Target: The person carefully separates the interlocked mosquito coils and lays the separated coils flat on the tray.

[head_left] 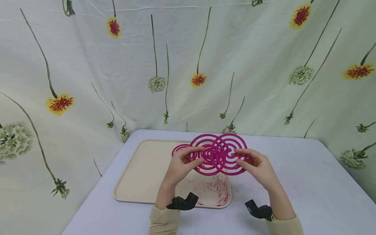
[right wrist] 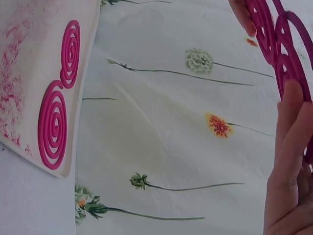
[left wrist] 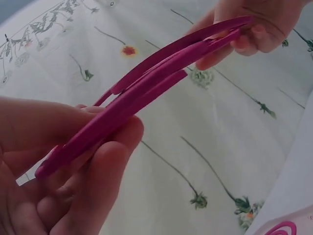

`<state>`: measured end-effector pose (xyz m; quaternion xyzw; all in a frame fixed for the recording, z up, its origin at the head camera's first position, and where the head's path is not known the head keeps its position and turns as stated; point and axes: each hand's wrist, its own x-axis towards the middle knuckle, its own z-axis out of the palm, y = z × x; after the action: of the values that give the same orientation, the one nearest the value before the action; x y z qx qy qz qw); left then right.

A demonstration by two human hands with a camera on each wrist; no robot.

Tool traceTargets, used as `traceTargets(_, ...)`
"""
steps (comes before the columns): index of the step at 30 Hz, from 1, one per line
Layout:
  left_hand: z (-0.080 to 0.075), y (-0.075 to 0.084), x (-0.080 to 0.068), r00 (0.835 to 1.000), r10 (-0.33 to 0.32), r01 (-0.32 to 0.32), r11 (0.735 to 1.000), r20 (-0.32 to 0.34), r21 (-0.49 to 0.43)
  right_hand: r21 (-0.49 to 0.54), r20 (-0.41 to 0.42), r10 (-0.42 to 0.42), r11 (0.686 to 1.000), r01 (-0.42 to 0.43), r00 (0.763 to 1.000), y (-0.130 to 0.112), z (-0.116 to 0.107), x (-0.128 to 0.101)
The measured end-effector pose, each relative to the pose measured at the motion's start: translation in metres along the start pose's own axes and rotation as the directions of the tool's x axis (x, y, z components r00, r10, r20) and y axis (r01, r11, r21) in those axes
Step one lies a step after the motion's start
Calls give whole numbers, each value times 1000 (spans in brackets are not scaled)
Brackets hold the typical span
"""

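Note:
Magenta mosquito coils [head_left: 207, 174] are held up between my two hands, their flat spirals overlapping in the head view. My left hand [head_left: 180, 163] pinches the left spiral between thumb and fingers. At the opposite side, my right hand [head_left: 258, 164] pinches the right spiral [head_left: 232, 174] by its outer rings. Seen edge-on in the left wrist view, the coils [left wrist: 146, 88] form thin layers with narrow gaps between them. Two more coils [right wrist: 55, 128] lie flat at the far end of the tray in the right wrist view.
A beige tray [head_left: 141, 176] stands on the white table [head_left: 293, 182], partly under my hands. Magenta crumbs [head_left: 217, 189] are smeared over its near right corner. A flower-print cloth [head_left: 264, 58] hangs behind the table. Each wrist wears a black camera mount [head_left: 183, 201].

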<state>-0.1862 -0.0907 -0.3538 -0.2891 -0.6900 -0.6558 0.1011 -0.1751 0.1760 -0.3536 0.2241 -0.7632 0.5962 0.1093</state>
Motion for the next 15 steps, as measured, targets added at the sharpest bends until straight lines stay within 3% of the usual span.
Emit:
traceTargets(6,-4,4,-2,996,-54,51,998,71,36,-37,167,23,999,-17,986,1,-12,-2)
traceTargets(15,-1,6,-2,999,-14,11,998,47,57,-77,113,-5,997,14,994,-1,-13,-2)
